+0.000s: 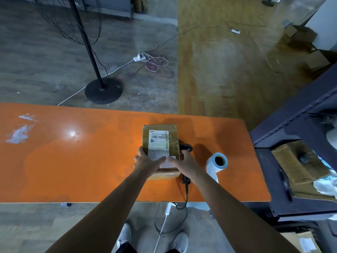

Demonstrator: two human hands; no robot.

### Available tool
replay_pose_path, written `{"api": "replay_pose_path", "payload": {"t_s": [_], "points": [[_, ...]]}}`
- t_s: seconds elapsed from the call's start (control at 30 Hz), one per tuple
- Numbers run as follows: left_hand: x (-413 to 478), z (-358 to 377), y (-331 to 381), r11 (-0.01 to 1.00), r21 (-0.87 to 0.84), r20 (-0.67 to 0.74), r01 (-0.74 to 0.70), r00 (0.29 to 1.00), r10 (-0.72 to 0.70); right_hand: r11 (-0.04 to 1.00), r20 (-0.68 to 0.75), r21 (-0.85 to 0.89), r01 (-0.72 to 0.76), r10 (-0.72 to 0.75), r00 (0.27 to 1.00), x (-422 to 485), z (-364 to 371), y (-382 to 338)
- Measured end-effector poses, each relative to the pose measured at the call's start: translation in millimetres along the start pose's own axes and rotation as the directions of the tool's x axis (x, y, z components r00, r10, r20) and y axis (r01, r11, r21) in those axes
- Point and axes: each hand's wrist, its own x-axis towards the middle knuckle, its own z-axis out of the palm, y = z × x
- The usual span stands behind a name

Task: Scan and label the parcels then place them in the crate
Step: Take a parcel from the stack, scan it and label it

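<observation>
A brown cardboard parcel (161,141) lies on the orange table (73,161), with a white printed shipping label on top. My left hand (145,161) rests flat on the parcel's near left part, fingers spread over a small white label (166,162). Pressing on that same label from the right is my right hand (184,164). A black handheld scanner (187,147) lies just right of the parcel, its cable running off the table's near edge. A roll of white labels (216,164) lies further right. No crate can be picked out with certainty.
A dark metal shelf rack (291,136) stands at the right with worn cardboard boxes (299,161) on it. A black fan stand (103,92) and loose cables (156,64) are on the floor beyond the table. My shoes show below the table edge.
</observation>
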Motion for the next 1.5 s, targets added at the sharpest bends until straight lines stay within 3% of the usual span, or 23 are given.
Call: {"api": "replay_pose_path", "payload": {"t_s": [0.1,0.23,0.63,0.83,1.03,1.13,1.23,1.5], "points": [[-2.4,6.9,3.2,0.999,0.033,-0.083,0.022,0.996,-0.019,0.999,-0.09,-0.044,-0.032,0.028,0.996,5.2,8.5,-2.0],[-5.4,11.2,4.4,0.995,0.095,-0.149,0.026,0.989,-0.012,0.998,-0.107,-0.031,-0.052,0.049,0.993,7.3,10.7,-4.7],[-1.2,1.2,-4.6,0.997,-0.056,-0.036,-0.048,0.998,0.046,0.994,-0.012,0.105,-0.023,0.024,1.0,-4.0,-0.2,1.6],[-6.1,-6.5,-9.9,0.988,-0.087,0.027,-0.129,0.991,0.132,0.998,0.037,0.057,0.009,-0.011,0.999,-13.3,-4.3,2.3],[-18.6,-6.8,-12.8,0.954,-0.273,0.002,-0.127,0.991,0.133,0.989,-0.004,0.138,0.06,-0.06,0.998,-19.8,-10.1,-4.7],[-29.9,-10.6,-9.1,0.878,-0.461,0.002,-0.131,0.989,0.148,0.973,-0.079,0.194,0.122,-0.109,0.991,-22.7,-14.2,-13.5],[-40.6,-13.3,5.1,0.82,-0.538,-0.031,-0.195,0.977,0.213,0.972,-0.062,0.222,0.076,-0.064,0.996,-24.9,-24.1,-21.2],[-71.0,-3.1,44.3,0.859,-0.37,-0.205,-0.354,0.933,0.297,0.907,-0.035,0.411,0.095,-0.089,0.995,-32.7,-60.7,-23.9]]}}
